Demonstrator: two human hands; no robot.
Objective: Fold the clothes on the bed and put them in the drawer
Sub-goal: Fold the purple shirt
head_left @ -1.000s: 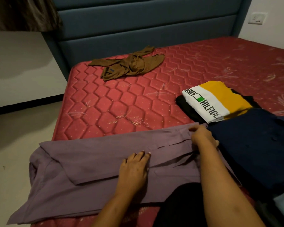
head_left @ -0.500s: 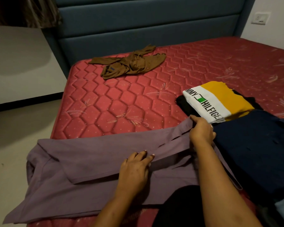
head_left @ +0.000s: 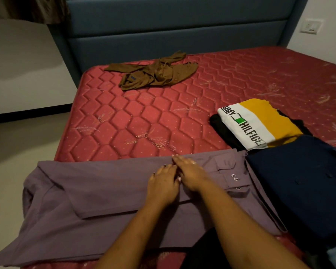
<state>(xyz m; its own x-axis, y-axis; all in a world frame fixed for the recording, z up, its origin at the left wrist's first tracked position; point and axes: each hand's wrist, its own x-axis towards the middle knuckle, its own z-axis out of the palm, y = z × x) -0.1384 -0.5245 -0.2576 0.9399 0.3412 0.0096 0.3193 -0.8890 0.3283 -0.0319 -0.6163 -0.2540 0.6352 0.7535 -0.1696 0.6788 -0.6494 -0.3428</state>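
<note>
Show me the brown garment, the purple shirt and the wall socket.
brown garment [head_left: 155,72], head view, crumpled middle.
purple shirt [head_left: 105,183], head view, flat folded panel.
wall socket [head_left: 311,26], head view, plate centre.

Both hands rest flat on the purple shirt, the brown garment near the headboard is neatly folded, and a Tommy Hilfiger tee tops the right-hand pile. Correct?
Not quite: the head view shows the brown garment near the headboard lying crumpled, not folded. The rest holds: the left hand and right hand rest flat on the purple shirt, and the Tommy Hilfiger tee tops the right-hand pile.
</note>
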